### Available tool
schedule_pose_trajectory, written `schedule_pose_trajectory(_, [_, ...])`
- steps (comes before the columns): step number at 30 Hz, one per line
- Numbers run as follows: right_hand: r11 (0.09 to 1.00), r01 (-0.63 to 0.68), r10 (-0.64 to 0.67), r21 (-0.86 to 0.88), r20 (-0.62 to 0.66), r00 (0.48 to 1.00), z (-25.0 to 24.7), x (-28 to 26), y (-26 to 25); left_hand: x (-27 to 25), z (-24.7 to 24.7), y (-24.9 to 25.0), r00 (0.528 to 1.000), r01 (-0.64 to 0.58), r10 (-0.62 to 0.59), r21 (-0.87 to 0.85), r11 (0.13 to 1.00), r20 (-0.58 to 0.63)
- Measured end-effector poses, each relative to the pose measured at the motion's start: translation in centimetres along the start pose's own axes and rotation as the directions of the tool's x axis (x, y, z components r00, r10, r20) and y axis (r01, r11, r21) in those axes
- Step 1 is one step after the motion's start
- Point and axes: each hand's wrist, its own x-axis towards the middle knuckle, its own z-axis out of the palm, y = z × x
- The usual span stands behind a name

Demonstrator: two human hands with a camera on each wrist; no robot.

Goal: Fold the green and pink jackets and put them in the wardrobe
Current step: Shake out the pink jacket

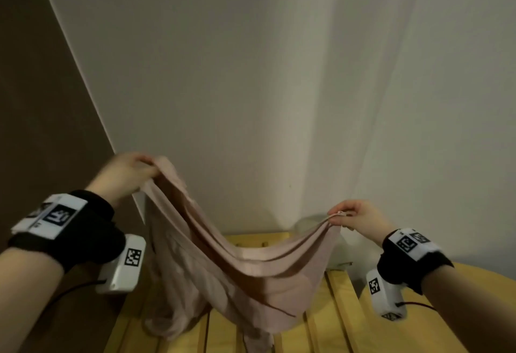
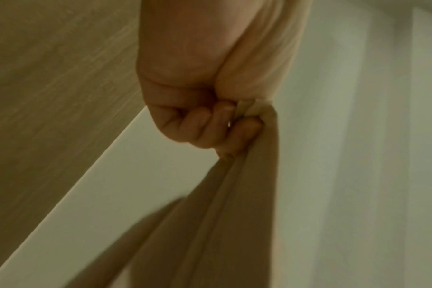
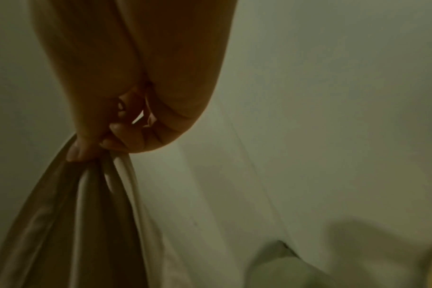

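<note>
The pink jacket [image 1: 237, 263] hangs stretched between both hands above a yellow slatted surface [image 1: 343, 319]. My left hand [image 1: 131, 174] grips one bunched end high at the left, fingers curled round the fabric [image 2: 234, 204], as the left wrist view [image 2: 210, 124] confirms. My right hand [image 1: 354, 216] pinches the other end lower at the right, thumb and fingers clamped on the cloth [image 3: 91, 214] in the right wrist view [image 3: 104, 140]. The jacket's middle sags, and its lower part trails down to the slats. No green jacket is in view.
A pale wall [image 1: 251, 73] fills the background, meeting a brown panel [image 1: 33, 101] at the left. A white rounded object [image 1: 310, 224] sits in the corner behind the jacket. Yellow bedding [image 1: 474, 310] lies at the right.
</note>
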Motion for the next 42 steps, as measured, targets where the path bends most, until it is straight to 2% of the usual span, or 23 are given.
schedule_pose_trajectory(2, [0.993,0.055,-0.054,0.101,-0.009,0.998,0.4,-0.1,-2.2,-0.6,0.7,0.5,0.996,-0.029,0.024,0.053,0.998,0.090])
schedule_pose_trajectory(5, [0.980,0.138,-0.140,0.146,0.009,0.990,1.1,-0.3,-5.1,-1.2,1.3,0.9,0.974,-0.098,0.080,0.078,0.992,0.214])
schedule_pose_trajectory(10, [0.943,0.254,-0.269,0.213,0.044,0.962,2.4,-0.7,-9.1,-2.4,1.6,1.4,0.867,-0.182,0.163,-0.007,0.983,0.471])
schedule_pose_trajectory(14, [0.920,0.314,-0.350,0.233,0.130,0.928,2.8,-0.6,-11.9,-3.6,1.5,2.3,0.808,-0.229,0.238,-0.085,0.970,0.539])
schedule_pose_trajectory(16, [0.912,0.364,-0.396,0.189,0.179,0.900,3.2,-0.8,-13.1,-3.8,1.4,2.5,0.806,-0.287,0.273,-0.056,0.956,0.526])
schedule_pose_trajectory(18, [0.901,0.405,-0.429,0.158,0.182,0.885,3.8,-0.9,-14.0,-4.1,1.5,2.7,0.825,-0.301,0.298,-0.074,0.951,0.480])
schedule_pose_trajectory(21, [0.917,0.365,-0.391,0.162,0.173,0.904,4.9,-1.0,-14.7,-4.8,1.5,3.2,0.867,-0.272,0.325,-0.187,0.944,0.377])
schedule_pose_trajectory(23, [0.916,0.356,-0.390,0.185,0.204,0.898,5.7,-1.4,-15.3,-5.6,1.5,3.8,0.873,-0.288,0.371,-0.277,0.916,0.317])
schedule_pose_trajectory(27, [0.894,0.389,-0.445,0.221,0.350,0.824,7.2,-2.7,-16.6,-6.8,1.8,4.9,0.822,-0.368,0.495,-0.402,0.838,0.280])
schedule_pose_trajectory(31, [0.891,0.338,-0.451,0.302,0.512,0.731,8.5,-3.8,-17.2,-7.3,2.1,5.9,0.801,-0.376,0.557,-0.538,0.754,0.220])
schedule_pose_trajectory(34, [0.889,0.367,-0.458,0.273,0.544,0.703,9.0,-4.0,-17.0,-7.4,2.1,6.2,0.811,-0.360,0.549,-0.567,0.741,0.202])
schedule_pose_trajectory(38, [0.876,0.403,-0.481,0.264,0.502,0.719,8.7,-4.1,-16.9,-7.1,2.4,5.8,0.885,-0.288,0.445,-0.592,0.753,0.135])
schedule_pose_trajectory(42, [0.865,0.436,-0.502,0.250,0.462,0.731,8.4,-4.0,-16.5,-7.1,2.9,5.4,0.907,-0.247,0.398,-0.595,0.765,0.135])
